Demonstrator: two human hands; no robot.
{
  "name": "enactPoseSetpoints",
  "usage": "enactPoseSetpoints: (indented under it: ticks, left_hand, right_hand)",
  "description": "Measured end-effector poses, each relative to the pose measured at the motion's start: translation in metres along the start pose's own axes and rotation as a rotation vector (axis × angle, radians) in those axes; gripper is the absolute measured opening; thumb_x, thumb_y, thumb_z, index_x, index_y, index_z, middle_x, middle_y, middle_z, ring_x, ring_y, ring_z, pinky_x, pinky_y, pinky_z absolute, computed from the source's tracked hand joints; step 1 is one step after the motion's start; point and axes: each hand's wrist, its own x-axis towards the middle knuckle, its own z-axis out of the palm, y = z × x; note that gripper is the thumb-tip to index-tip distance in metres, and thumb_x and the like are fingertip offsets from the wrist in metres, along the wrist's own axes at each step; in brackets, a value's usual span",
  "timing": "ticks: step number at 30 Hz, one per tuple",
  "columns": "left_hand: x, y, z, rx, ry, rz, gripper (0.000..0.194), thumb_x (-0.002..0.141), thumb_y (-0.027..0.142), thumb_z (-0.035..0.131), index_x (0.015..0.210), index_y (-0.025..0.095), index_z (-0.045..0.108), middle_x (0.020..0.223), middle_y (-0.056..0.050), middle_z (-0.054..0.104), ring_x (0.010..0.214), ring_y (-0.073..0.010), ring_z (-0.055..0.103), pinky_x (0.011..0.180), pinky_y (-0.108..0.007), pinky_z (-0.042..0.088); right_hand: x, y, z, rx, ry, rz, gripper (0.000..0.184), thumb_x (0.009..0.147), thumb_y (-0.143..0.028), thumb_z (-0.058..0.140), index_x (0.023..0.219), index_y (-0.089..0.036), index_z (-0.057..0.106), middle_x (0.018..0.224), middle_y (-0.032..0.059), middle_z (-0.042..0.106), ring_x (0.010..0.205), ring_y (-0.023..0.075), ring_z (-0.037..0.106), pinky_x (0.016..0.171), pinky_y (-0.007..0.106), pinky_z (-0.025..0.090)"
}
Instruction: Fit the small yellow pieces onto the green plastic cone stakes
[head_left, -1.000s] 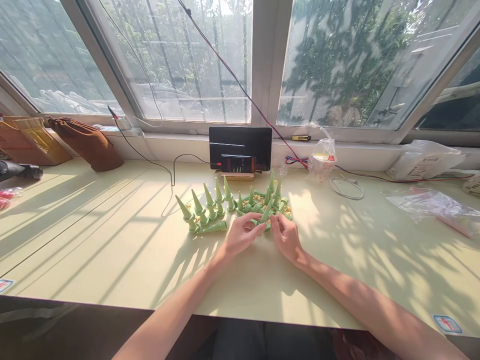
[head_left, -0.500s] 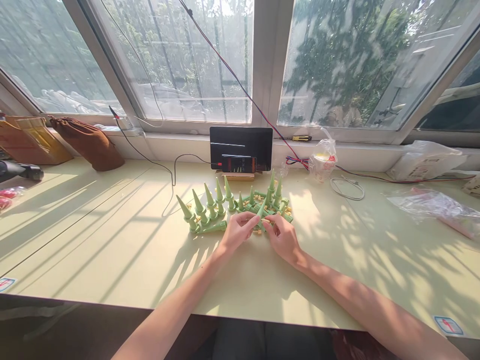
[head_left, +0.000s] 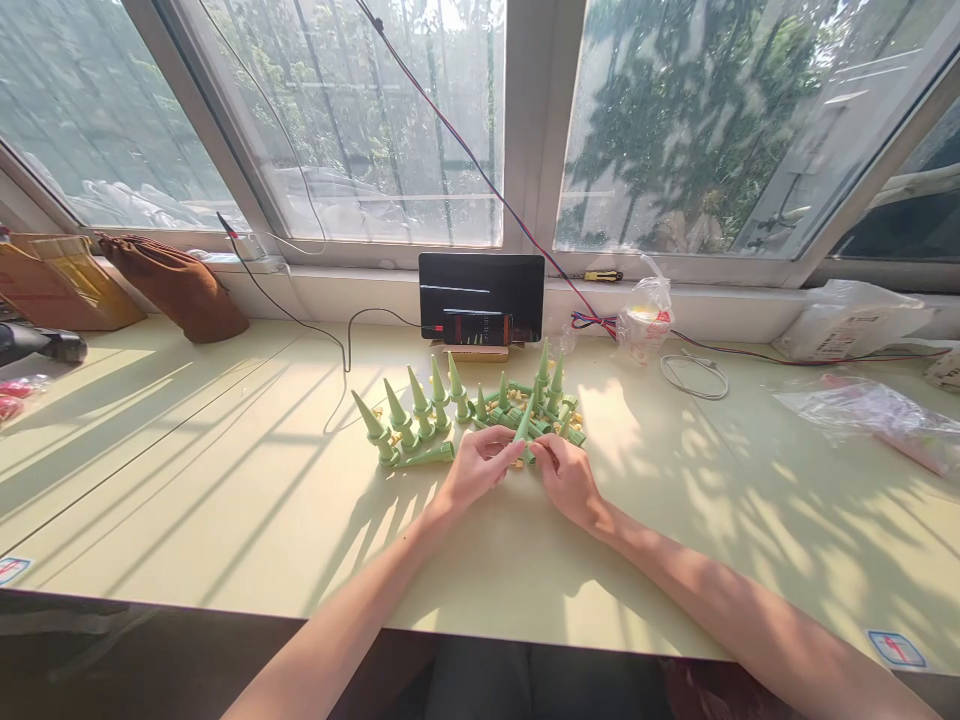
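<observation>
My left hand [head_left: 477,470] is closed on a pointed green plastic cone [head_left: 525,418], held tip up between thumb and fingers. Beside the cone's lower end, my right hand [head_left: 568,482] is pinched; whatever its fingertips hold is too small to make out. To the left stands a slanting row of several green cones on ringed bases [head_left: 424,410], and one green cone [head_left: 426,455] lies on its side in front of them. Behind my hands is a heap of green parts [head_left: 514,410] mixed with small yellowish pieces, partly hidden by my fingers.
A dark tablet [head_left: 484,275] leans at the back, with a phone [head_left: 478,329] before it. A plastic-wrapped cup [head_left: 646,322] and a coiled white cable [head_left: 694,377] sit to the right. A brown pouch [head_left: 180,290] is at the far left. The table [head_left: 247,520] ends near my forearms.
My right fingertips have shifted slightly and closed in more tightly by the cone's lower end. My left hand keeps its hold on the cone, and the standing row is unchanged.
</observation>
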Motion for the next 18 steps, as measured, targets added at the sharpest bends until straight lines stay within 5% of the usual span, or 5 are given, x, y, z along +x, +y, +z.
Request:
enactPoseSetpoints:
  ticks: [4, 9, 15, 18]
  left_hand:
    - [0.000, -0.009, 0.000, -0.002, 0.016, -0.018, 0.039, 0.081, 0.047, 0.071, 0.104, 0.016, 0.069, 0.085, -0.004, 0.065, 0.049, -0.0064, 0.047, 0.039, -0.019, 0.038]
    - [0.001, -0.016, 0.001, 0.038, 0.046, 0.004, 0.041, 0.080, 0.044, 0.074, 0.108, 0.014, 0.067, 0.057, 0.004, 0.053, 0.045, -0.0082, 0.046, 0.040, -0.019, 0.041]
    - [0.002, -0.013, 0.003, 0.067, 0.052, 0.143, 0.030, 0.081, 0.042, 0.073, 0.098, 0.016, 0.073, 0.094, -0.007, 0.063, 0.052, -0.0071, 0.053, 0.040, -0.019, 0.046]
    - [0.002, -0.012, 0.004, 0.079, 0.064, 0.142, 0.030, 0.082, 0.043, 0.071, 0.099, 0.017, 0.073, 0.095, -0.007, 0.065, 0.053, -0.0074, 0.054, 0.040, -0.019, 0.046]
  right_hand:
    - [0.001, -0.002, -0.002, 0.012, 0.004, 0.014, 0.029, 0.099, -0.033, 0.042, 0.078, -0.019, 0.057, 0.061, -0.0008, 0.057, 0.052, 0.0122, 0.046, 0.052, 0.025, 0.038]
    - [0.002, -0.003, -0.003, 0.030, -0.014, 0.057, 0.034, 0.099, -0.038, 0.042, 0.073, -0.019, 0.055, 0.057, -0.0028, 0.051, 0.050, 0.0112, 0.041, 0.050, 0.025, 0.035]
    - [0.005, -0.005, -0.007, 0.108, -0.078, 0.104, 0.038, 0.099, -0.042, 0.040, 0.069, -0.020, 0.049, 0.055, -0.0052, 0.041, 0.049, 0.0105, 0.035, 0.048, 0.025, 0.032]
    - [0.005, -0.006, -0.007, 0.134, -0.070, 0.138, 0.040, 0.099, -0.045, 0.041, 0.069, -0.021, 0.049, 0.054, -0.0053, 0.040, 0.050, 0.0106, 0.035, 0.048, 0.025, 0.031]
